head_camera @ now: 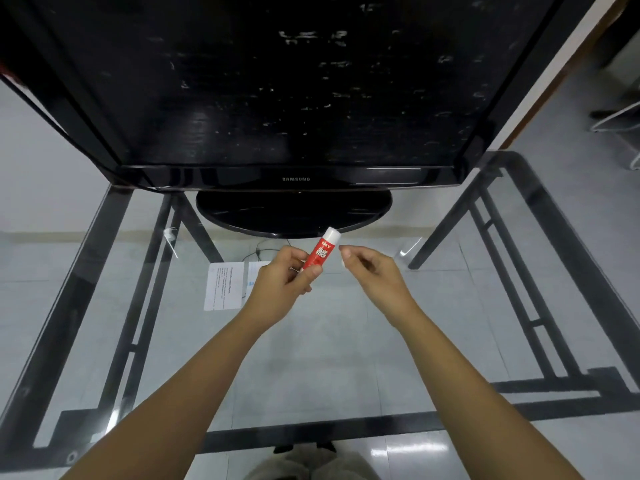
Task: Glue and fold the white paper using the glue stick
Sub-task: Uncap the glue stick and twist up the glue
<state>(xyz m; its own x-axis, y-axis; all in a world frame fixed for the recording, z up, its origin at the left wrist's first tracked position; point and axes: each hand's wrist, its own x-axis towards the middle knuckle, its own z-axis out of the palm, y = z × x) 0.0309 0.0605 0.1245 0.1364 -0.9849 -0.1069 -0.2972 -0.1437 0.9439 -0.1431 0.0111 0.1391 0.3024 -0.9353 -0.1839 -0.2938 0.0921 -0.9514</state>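
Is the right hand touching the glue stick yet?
Apart. The head view shows a clear gap between the right hand and the glue stick, which the left hand grips alone.

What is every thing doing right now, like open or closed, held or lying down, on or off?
glue stick: held tilted in the left hand, white cap on.
left hand: closed around the glue stick.
right hand: beside the cap, fingers pinched, not touching it.
white paper: lying flat on the glass table, partly hidden by the left hand.
monitor: standing, screen dark.
glass table: see-through, floor visible below.
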